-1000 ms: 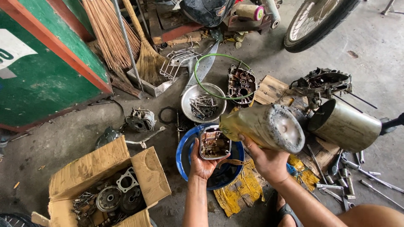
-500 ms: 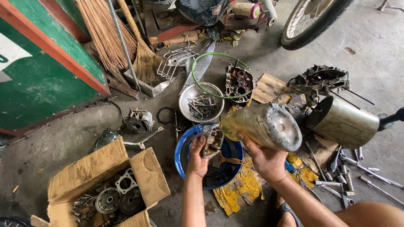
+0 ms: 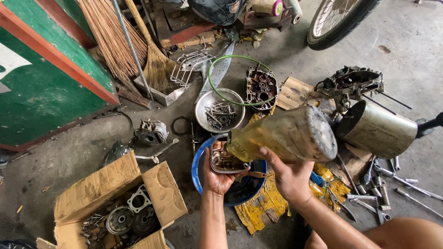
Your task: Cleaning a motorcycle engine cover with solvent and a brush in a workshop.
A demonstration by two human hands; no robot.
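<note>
My left hand (image 3: 217,177) grips a grimy metal engine cover (image 3: 224,158) from below, its hollow side facing up, over a blue basin (image 3: 199,162). My right hand (image 3: 287,174) holds a dirty yellowish plastic bottle (image 3: 286,135), tipped sideways with its neck end down at the cover and its round base toward the right. The neck touches or nearly touches the cover; I cannot tell whether liquid is flowing.
A cardboard box (image 3: 113,184) of engine parts sits at lower left. A steel bowl of bolts (image 3: 219,109), a green hoop (image 3: 233,78), a crankcase half (image 3: 260,86), a metal can (image 3: 376,129), loose tools (image 3: 387,189), brooms (image 3: 122,41) and a wheel (image 3: 339,18) surround me.
The bottle has tilted further, its neck coming down onto the engine cover. My left hand keeps the cover over the basin.
</note>
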